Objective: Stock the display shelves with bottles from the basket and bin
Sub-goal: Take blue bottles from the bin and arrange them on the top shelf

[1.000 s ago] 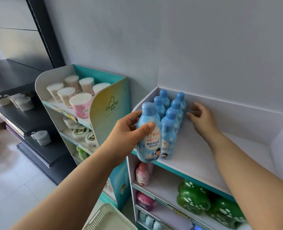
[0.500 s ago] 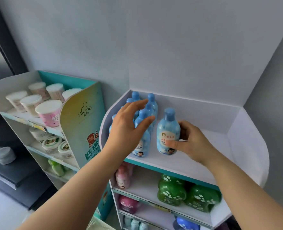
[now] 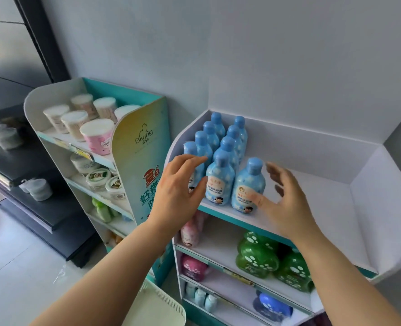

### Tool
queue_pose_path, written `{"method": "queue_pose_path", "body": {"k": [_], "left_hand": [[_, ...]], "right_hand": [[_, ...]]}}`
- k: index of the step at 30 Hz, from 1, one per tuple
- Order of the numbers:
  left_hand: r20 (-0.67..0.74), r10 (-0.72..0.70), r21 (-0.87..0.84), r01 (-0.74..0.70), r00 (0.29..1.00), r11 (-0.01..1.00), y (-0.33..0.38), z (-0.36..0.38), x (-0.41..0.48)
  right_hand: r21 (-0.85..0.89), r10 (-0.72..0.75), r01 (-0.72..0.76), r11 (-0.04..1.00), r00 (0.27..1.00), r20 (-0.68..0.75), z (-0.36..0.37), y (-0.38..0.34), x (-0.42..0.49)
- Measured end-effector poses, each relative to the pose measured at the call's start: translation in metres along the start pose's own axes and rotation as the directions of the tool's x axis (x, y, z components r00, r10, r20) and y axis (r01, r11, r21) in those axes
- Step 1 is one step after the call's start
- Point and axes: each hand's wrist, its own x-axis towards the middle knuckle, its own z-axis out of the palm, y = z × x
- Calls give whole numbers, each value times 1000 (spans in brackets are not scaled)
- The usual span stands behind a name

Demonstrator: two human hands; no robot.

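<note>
Several light blue bottles stand in rows at the left of the white top shelf (image 3: 312, 208). The front one of the third row, a blue bottle (image 3: 247, 187), stands upright near the shelf's front edge. My right hand (image 3: 286, 198) hovers just right of it, fingers spread, holding nothing. My left hand (image 3: 178, 191) is open in front of the leftmost bottles (image 3: 219, 180), hiding the lower part of the front-left one. A cream basket (image 3: 157, 304) shows at the bottom edge.
Lower shelves hold pink bottles (image 3: 190, 231), green bottles (image 3: 257, 257) and a dark blue one (image 3: 272, 307). A second display stand (image 3: 143, 147) with tubs stands to the left. Dark shelving (image 3: 30, 208) lies further left. The top shelf's right half is bare.
My right hand has let go of the blue bottle it set on the shelf and drawn back to the right. My left hand has dropped slightly from the bottle tops.
</note>
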Motion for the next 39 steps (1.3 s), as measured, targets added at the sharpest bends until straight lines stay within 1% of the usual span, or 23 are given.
{"method": "queue_pose_path", "body": {"k": [1,3,5,7,9,12,16,18,20,24,29,31,33,37,39], "left_hand": [[14,-8,20,8,1000,1000,-3,-5,-2],[34,-18,55,16,999,998,-9,-14,-5],[55,-25,95,20,998,995,-20,-29,-9],[77,-60,174,46,995,984,-40,-49,-16],[102,-115,263,85,988,961,-64,-74,-27],[113,-197,366,144,974,919,-107,-121,-56],[85,-312,462,240,946,854,-168,-195,-110],[72,-354,494,275,932,825,-196,-227,-140],[47,-429,528,342,902,777,-226,-262,-174],[-8,-608,586,496,794,641,-285,-316,-257],[-46,-805,583,671,591,458,-338,-343,-353],[-71,-855,572,723,514,387,-356,-342,-386],[-96,-880,561,756,465,338,-372,-335,-416],[-137,-928,531,817,346,226,-411,-306,-487],[-130,-945,518,833,301,194,-429,-284,-525]], "right_hand": [[-76,-113,107,991,990,-79,-3,-11,-3],[-221,-347,308,925,922,-171,-5,-36,-7],[-293,-483,425,856,860,-165,5,-66,-10],[-311,-551,499,809,827,-108,29,-94,-10],[-316,-575,541,779,818,-17,66,-115,-12],[-314,-546,569,760,821,168,143,-136,-21],[-277,-471,568,775,811,347,251,-149,-42],[-264,-418,545,796,810,411,297,-152,-54],[-250,-378,534,808,794,476,346,-154,-69],[-206,-325,542,814,720,613,438,-146,-107],[-155,-278,572,805,596,754,529,-130,-156],[-117,-261,571,813,537,803,561,-121,-172],[-91,-249,574,814,486,837,590,-107,-183],[-47,-232,607,793,372,899,655,-58,-214],[-34,-205,618,786,311,928,684,-28,-230]]}}
